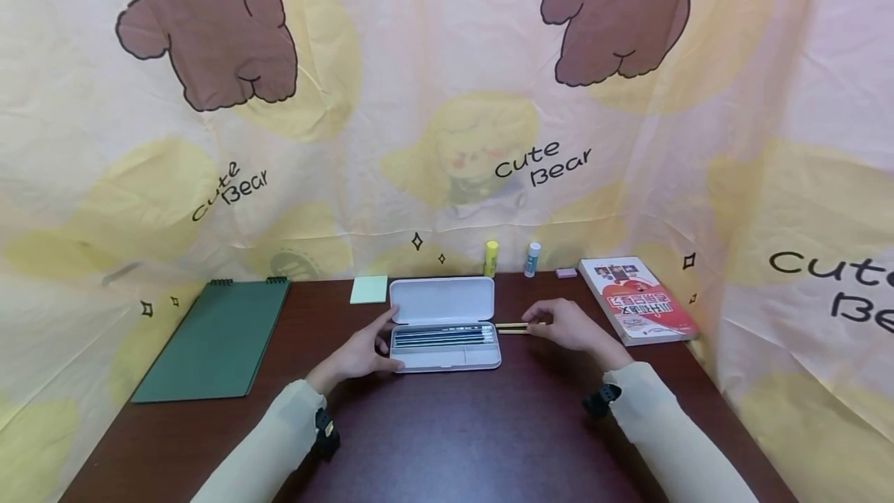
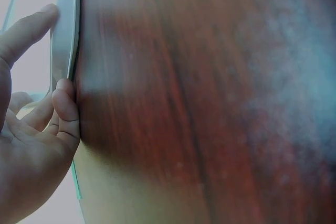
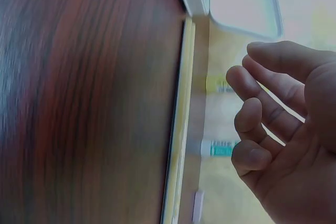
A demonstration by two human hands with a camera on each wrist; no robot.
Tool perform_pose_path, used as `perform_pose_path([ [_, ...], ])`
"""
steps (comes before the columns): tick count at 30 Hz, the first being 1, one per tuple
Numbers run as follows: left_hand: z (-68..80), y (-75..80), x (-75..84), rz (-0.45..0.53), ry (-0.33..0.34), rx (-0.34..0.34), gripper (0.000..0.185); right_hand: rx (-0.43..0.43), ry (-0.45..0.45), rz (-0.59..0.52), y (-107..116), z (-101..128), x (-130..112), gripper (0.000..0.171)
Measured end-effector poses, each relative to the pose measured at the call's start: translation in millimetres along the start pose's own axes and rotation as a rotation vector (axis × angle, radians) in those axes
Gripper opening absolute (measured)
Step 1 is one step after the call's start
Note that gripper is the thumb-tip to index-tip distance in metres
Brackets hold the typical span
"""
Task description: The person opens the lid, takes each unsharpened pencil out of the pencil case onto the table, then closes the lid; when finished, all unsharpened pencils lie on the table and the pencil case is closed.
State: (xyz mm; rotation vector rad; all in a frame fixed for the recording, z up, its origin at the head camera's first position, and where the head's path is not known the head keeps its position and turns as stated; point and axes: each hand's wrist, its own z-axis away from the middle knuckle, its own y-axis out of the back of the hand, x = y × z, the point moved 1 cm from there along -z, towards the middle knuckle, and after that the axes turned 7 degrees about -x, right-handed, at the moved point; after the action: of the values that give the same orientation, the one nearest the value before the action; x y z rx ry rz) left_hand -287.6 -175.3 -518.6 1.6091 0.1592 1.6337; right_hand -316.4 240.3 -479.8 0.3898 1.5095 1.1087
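A white pencil case (image 1: 445, 365) lies with its lid (image 1: 442, 300) raised on the far side. Several dark pencils (image 1: 440, 336) lie lengthwise inside it. My left hand (image 1: 358, 352) holds the case's left end, thumb at the near corner and a finger up by the hinge. In the left wrist view the thumb presses the case's front wall (image 2: 65, 30). Slender yellow pencil-like sticks (image 1: 512, 325) lie just right of the case. Over their right end hovers my right hand (image 1: 567, 324), its fingers (image 3: 254, 114) loosely bent with nothing between them.
A green spiral pad (image 1: 213, 340) lies at left, pale green sticky notes (image 1: 369, 289) behind the case. At the back stand a yellow tube (image 1: 491, 259) and a glue stick (image 1: 532, 260), beside a pink eraser (image 1: 566, 273). A red-and-white book (image 1: 635, 301) lies at right. Printed cloth surrounds the table (image 1: 447, 425).
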Motion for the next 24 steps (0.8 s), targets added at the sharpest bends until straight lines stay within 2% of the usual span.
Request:
perform_pose_path([
  [13, 0.4, -0.9, 0.1, -0.01, 0.0, 0.008, 0.111, -0.023, 0.044, -0.01, -28.6, -18.4, -30.4, 0.013],
  [24, -0.5, -1.2, -1.7, -0.022, -0.001, 0.004, 0.111, -0.071, 0.128, 0.02, -47.3, -26.3, -43.9, 0.015],
])
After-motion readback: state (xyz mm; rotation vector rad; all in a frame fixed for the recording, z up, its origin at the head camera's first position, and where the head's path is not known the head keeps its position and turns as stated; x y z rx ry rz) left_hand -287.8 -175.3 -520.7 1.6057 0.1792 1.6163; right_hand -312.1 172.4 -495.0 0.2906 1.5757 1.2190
